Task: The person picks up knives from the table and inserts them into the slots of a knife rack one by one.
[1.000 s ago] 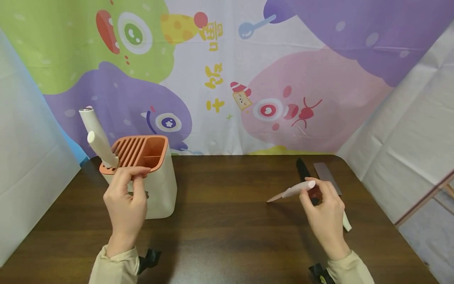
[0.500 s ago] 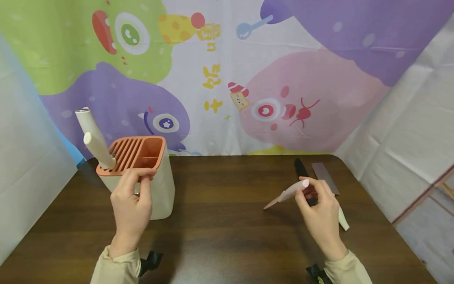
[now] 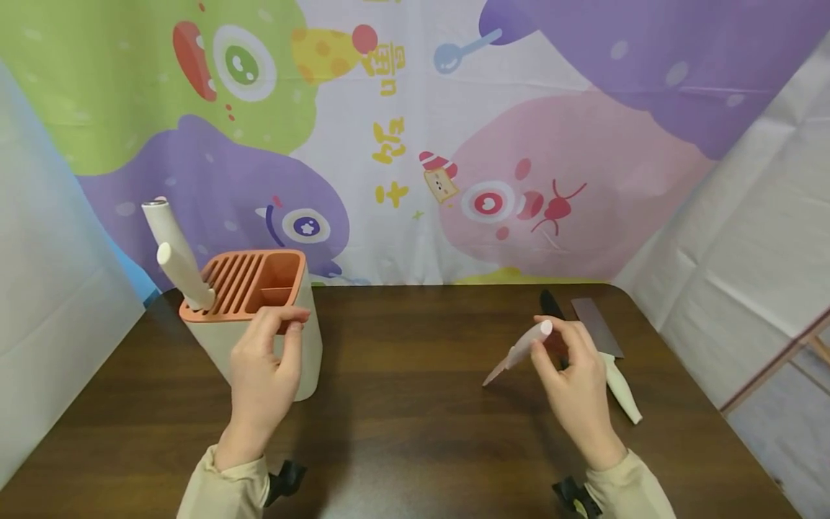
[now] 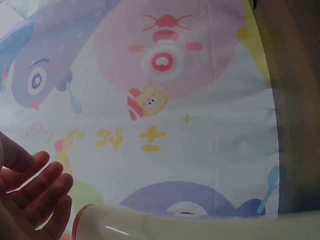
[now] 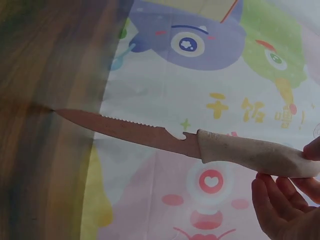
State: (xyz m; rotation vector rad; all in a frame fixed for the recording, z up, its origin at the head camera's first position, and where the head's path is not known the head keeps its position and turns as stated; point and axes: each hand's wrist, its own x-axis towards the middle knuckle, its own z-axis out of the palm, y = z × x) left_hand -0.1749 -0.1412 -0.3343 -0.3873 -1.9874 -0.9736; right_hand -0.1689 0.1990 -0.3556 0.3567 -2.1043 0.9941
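White-handled, the serrated knife (image 5: 192, 145) slants over the right half of the tabletop (image 3: 415, 432), its handle pinched by the thumb and fingers of the right hand (image 3: 577, 382). Loosely bent, the fingers of the left hand (image 3: 266, 367) hover before the orange-topped knife block (image 3: 313, 339) near the left edge. A cleaver (image 3: 616, 371) lies near the right edge.

Left fingers (image 4: 44, 194) loosely curled, right fingers (image 5: 270, 199) in pinch grip.
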